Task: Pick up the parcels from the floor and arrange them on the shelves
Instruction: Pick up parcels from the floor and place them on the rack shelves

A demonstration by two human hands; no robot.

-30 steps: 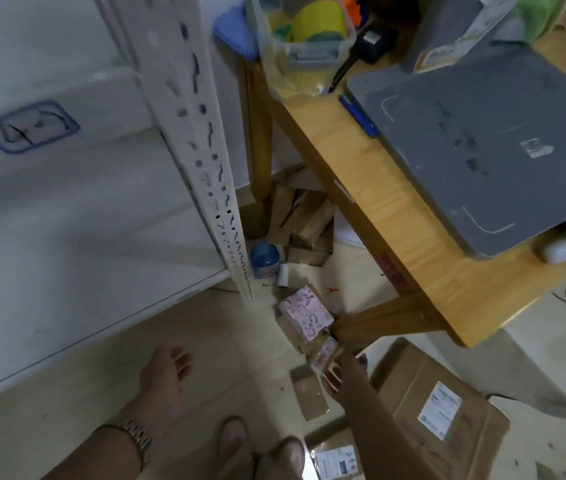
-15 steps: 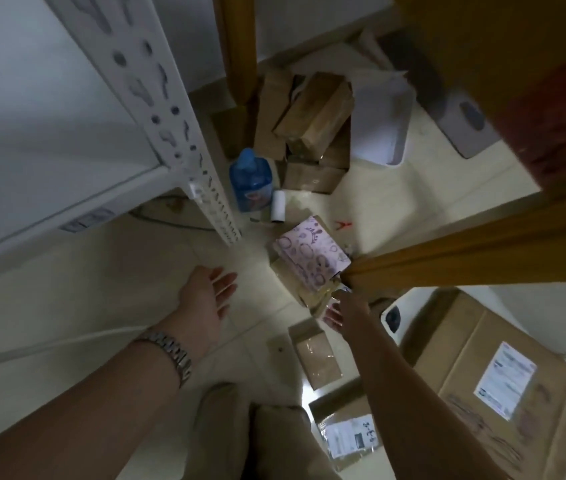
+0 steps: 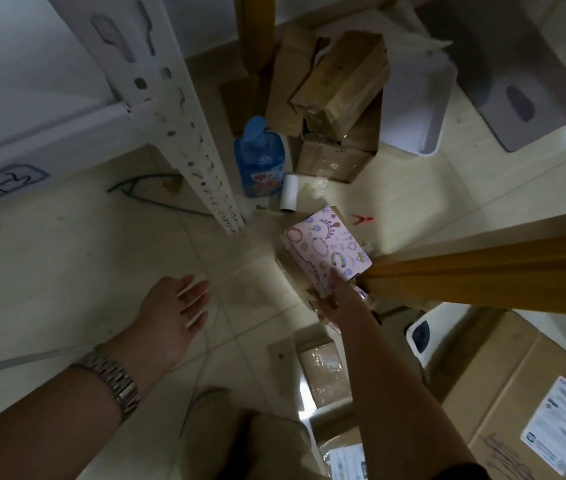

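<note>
A pink patterned box [image 3: 323, 244] lies tilted on a flat brown parcel [image 3: 290, 271] on the tiled floor. My right hand [image 3: 338, 301] reaches its near corner, one finger lying on the box top; the other fingers are hidden, so a hold cannot be told. My left hand [image 3: 170, 317], with a metal watch on the wrist, hovers over bare floor to the left with its fingers straight. A small taped brown parcel [image 3: 324, 372] lies under my right forearm. The white shelf [image 3: 32, 126] and its perforated post [image 3: 184, 133] stand at upper left.
A wooden table rail [image 3: 482, 271] crosses just right of the pink box. Behind are a blue pump bottle [image 3: 260, 161], a white roll [image 3: 289, 192], stacked brown boxes [image 3: 340, 84] and a white bin [image 3: 416, 109]. A large labelled carton [image 3: 517, 393] fills the lower right.
The view has dropped from the tabletop down toward the floor. My right hand has moved up from beside the small parcel to the pink box's near corner; my left hand has advanced, fingers straight.
</note>
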